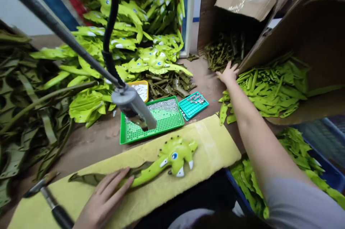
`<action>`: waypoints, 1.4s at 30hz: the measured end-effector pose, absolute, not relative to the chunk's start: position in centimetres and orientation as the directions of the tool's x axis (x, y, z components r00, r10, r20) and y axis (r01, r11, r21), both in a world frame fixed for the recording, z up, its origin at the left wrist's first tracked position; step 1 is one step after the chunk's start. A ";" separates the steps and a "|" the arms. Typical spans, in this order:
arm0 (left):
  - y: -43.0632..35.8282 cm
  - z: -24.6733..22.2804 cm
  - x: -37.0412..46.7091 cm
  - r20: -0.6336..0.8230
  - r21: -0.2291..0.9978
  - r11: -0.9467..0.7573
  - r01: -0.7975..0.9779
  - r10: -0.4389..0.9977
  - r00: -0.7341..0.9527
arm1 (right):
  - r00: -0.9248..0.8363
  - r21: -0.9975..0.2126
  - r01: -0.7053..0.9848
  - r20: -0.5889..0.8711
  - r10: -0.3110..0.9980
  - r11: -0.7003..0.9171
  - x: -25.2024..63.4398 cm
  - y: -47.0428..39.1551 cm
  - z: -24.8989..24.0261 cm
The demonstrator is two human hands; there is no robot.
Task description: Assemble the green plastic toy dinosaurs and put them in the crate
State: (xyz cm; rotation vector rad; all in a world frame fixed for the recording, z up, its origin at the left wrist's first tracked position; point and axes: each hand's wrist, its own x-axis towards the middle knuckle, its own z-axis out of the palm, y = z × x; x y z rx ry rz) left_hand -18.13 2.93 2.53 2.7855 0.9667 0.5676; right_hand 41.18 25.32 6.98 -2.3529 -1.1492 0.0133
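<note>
A bright green plastic dinosaur-like piece (176,155) with blue eyes and white claw-like tips lies on a yellow cloth pad (212,143). A dark olive strip (88,178) runs along its long narrow end. Across that end and the strip rests my left hand (107,195), its fingers stretched out flat. My right hand (228,74) reaches forward with fingers spread at the mouth of a cardboard box (208,10). Small olive pieces (219,55) lie in the box just past its fingertips, and I see nothing held there.
A hammer (51,200) lies at the pad's left. Behind the pad are a green tray (151,130) of small metal parts and a teal tray (192,107). A lamp (134,105) hangs over them. Green pieces (269,92) spill from another box; olive strips (24,121) heap left.
</note>
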 end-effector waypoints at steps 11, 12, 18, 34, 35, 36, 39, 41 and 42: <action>4.0 3.1 -7.7 0.438 0.126 -0.806 0.578 0.568 0.697 | 0.533 -0.296 0.811 0.018 0.846 -0.505 39.0 27.9 5.4; 4.3 3.1 -5.7 0.439 0.120 -0.771 0.625 0.606 0.663 | 0.505 -0.306 0.821 -0.005 0.863 -0.482 38.7 27.5 5.6; 5.1 1.6 0.2 0.340 0.205 -0.562 0.802 0.809 0.480 | 0.493 -0.387 0.790 -0.061 0.868 -0.476 40.0 24.4 7.2; 4.8 6.0 -2.0 0.325 0.387 -0.680 0.623 0.732 0.598 | 0.731 -0.784 0.463 0.074 0.678 -0.413 41.1 19.8 9.9; 5.0 6.6 -1.9 0.278 0.386 -0.669 0.635 0.741 0.611 | 0.748 -0.822 0.417 0.068 0.660 -0.388 41.8 18.5 10.5; 5.2 7.2 -1.7 0.224 0.377 -0.654 0.655 0.751 0.621 | 0.761 -0.858 0.372 0.063 0.646 -0.355 42.4 17.2 10.9; 5.6 9.0 -0.7 0.041 0.306 -0.623 0.720 0.764 0.644 | 0.764 -0.951 0.258 0.091 0.639 -0.172 43.0 13.5 11.6; 5.9 10.0 0.0 -0.046 0.270 -0.642 0.718 0.736 0.676 | 0.729 -0.978 0.200 0.112 0.676 -0.054 42.4 11.4 12.0; 6.0 10.4 0.3 -0.076 0.269 -0.659 0.703 0.713 0.697 | 0.698 -0.979 0.203 0.138 0.702 -0.010 41.9 10.5 12.4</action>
